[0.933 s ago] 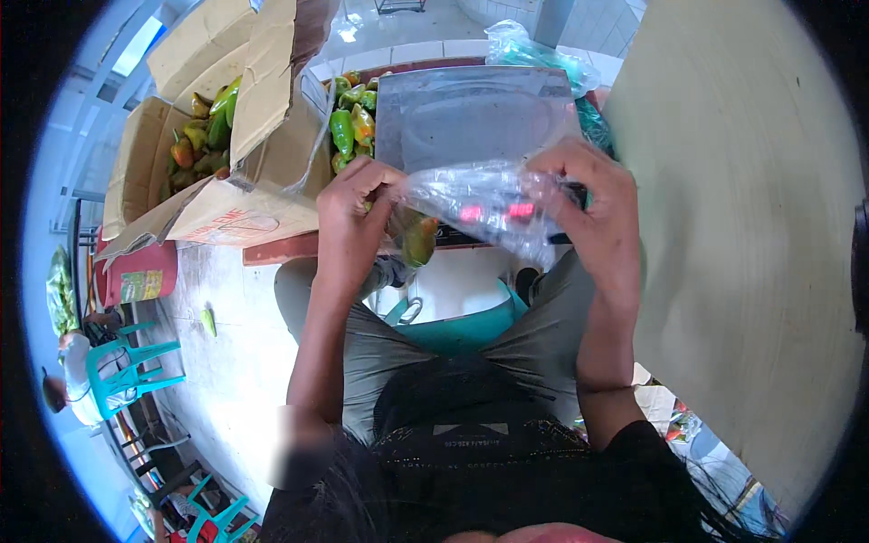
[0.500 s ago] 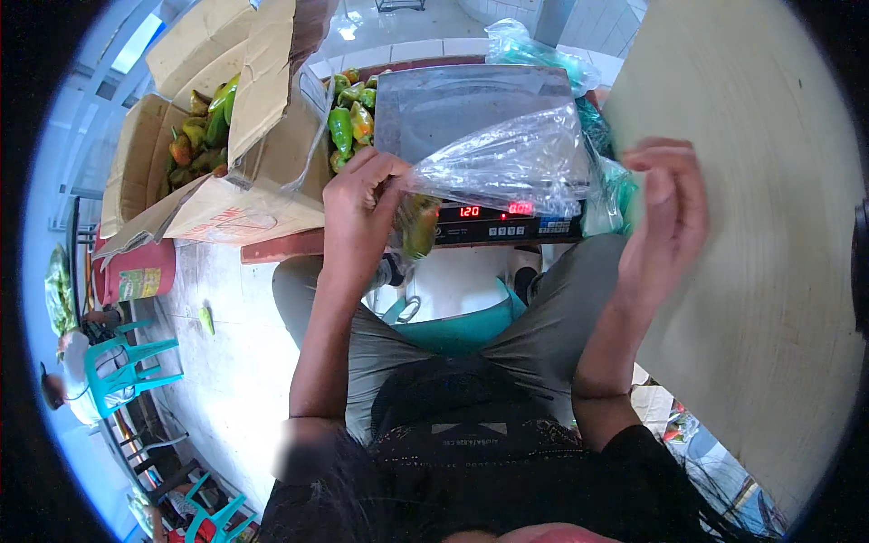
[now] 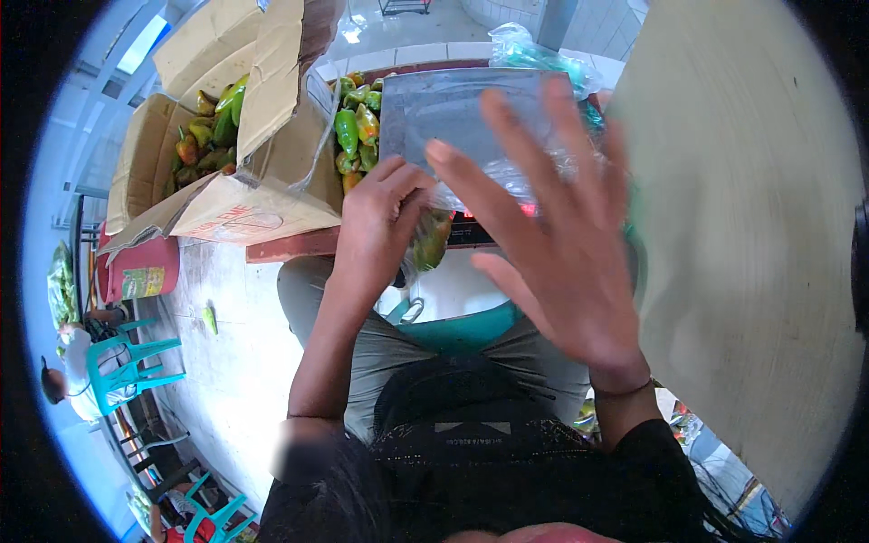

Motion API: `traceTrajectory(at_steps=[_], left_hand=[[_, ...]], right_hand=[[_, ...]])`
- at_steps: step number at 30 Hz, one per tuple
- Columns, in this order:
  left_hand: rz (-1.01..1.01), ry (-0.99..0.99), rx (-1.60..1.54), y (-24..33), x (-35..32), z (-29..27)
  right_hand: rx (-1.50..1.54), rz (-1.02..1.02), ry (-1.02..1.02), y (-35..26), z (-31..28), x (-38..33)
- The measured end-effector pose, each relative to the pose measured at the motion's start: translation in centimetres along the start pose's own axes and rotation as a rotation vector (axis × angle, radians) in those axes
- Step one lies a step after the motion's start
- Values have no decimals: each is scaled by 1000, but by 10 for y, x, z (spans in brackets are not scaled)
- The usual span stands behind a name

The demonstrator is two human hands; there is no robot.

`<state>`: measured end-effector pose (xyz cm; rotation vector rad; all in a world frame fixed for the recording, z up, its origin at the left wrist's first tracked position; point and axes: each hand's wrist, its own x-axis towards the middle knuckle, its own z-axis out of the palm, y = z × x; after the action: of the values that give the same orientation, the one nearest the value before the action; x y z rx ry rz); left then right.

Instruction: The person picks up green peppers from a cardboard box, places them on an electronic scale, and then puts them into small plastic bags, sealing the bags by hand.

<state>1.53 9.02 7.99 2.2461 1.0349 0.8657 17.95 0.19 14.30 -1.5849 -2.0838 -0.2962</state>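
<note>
My left hand point(image 3: 385, 217) is closed on the gathered neck of a clear plastic bag point(image 3: 509, 176). Below the pinch, the bag's filled end hangs with green and reddish peppers point(image 3: 433, 240) in it. The rest of the film trails right across the front of a digital scale point(image 3: 416, 109) with a flat grey top and red lit digits. My right hand point(image 3: 566, 235), blurred by motion, hovers over the scale and the loose film with its fingers spread, holding nothing. It hides much of the scale's display and of the bag.
An opened cardboard box point(image 3: 262, 204) with peppers point(image 3: 217, 127) stands at the left. More peppers point(image 3: 358, 127) lie between it and the scale. Plastic bags point(image 3: 534, 54) sit behind. A wooden board point(image 3: 742, 208) borders the right. A teal stool point(image 3: 453, 335) is between my knees. A person point(image 3: 86, 371) sits far left.
My right hand has swung left from beside the board to over the scale, its fingers spreading. My left hand keeps its pinch on the bag, shifted slightly right.
</note>
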Motion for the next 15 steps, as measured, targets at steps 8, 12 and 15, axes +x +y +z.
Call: traceTrajectory(at_steps=[8, 12, 15], left_hand=[[2, -121, 26, 0, 1, -5], [119, -107, 84, -15, 6, 0], [204, -106, 50, -16, 12, -4]], right_hand=[[466, 355, -418, 32, 42, -26], [456, 333, -542, 31, 27, -31], [423, 207, -387, 47, 15, -32]])
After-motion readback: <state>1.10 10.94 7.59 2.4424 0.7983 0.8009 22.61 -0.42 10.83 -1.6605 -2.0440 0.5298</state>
